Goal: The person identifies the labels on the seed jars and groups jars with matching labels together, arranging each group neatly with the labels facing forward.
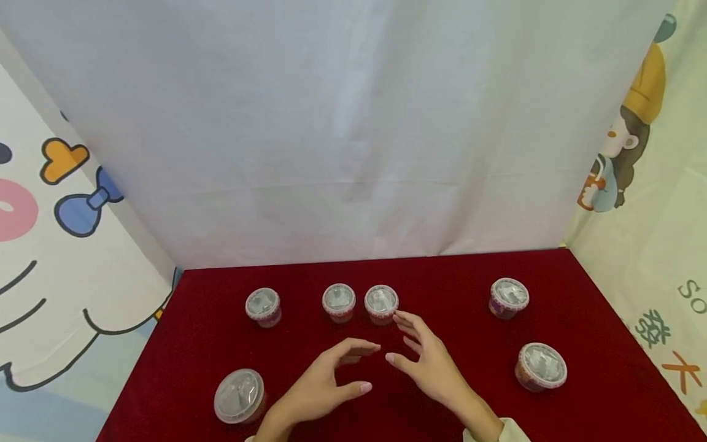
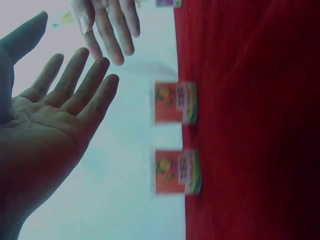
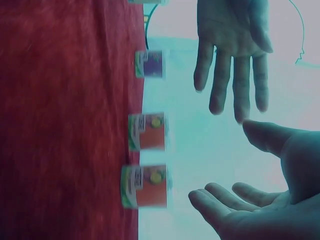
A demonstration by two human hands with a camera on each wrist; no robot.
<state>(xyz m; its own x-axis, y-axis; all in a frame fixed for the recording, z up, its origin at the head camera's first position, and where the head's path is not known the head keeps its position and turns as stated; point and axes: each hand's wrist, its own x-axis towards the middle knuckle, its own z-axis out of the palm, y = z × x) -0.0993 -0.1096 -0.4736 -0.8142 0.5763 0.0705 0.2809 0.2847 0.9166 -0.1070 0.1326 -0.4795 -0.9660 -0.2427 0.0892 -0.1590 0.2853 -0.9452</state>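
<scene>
Both hands hover over the red cloth in the head view, palms turned toward each other with a gap between them. My left hand (image 1: pixel 320 383) has its fingers extended and holds nothing; its palm (image 2: pixel 50 120) shows in the left wrist view. My right hand (image 1: pixel 433 365) is likewise empty, fingers loosely spread. Its fingertips overlap the lower edge of a lidded cup (image 1: pixel 381 305) in the head view. Beside that stands a second cup (image 1: pixel 339 302). Both have clear lids and orange labels with fruit pictures, as an orange cup (image 3: pixel 151 186) shows in the right wrist view.
A purple-labelled cup (image 1: pixel 263 307) stands back left and another cup (image 1: pixel 508 298) back right. A larger lidded tub (image 1: pixel 239 396) sits front left, and one more cup (image 1: pixel 540 367) front right. White curtain (image 1: pixel 353 135) closes off the back; printed sheets hang at both sides.
</scene>
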